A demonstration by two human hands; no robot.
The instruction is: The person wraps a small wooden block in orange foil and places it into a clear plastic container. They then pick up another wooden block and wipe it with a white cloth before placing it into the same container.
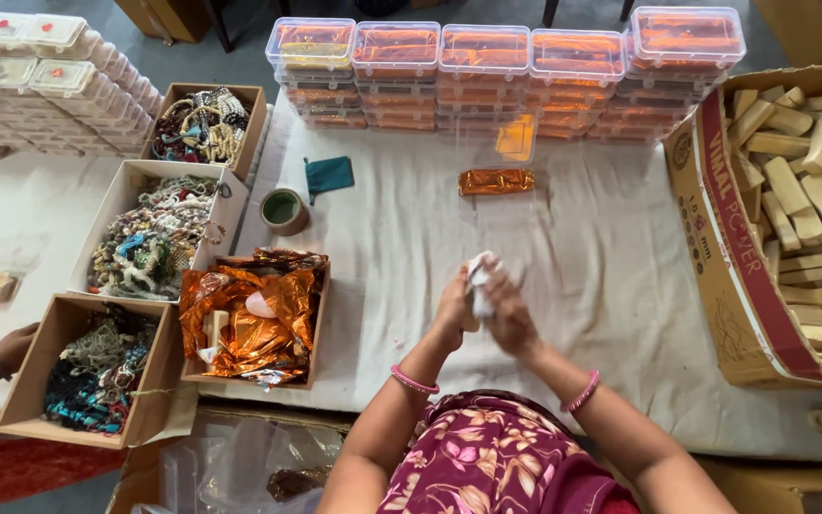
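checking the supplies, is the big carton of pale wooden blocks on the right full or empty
Full, or nearly: pale wooden blocks lie heaped to about the rim of the open carton along all its visible length. Its depth is hidden.

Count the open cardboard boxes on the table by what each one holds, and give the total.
Boxes of beaded strings: 3, at top, middle and bottom.
Box of orange foil: 1.
Large box of pale wooden blocks: 1.
Total: 5 boxes.
Both hands, left hand and right hand, hold a white piece, not a box.
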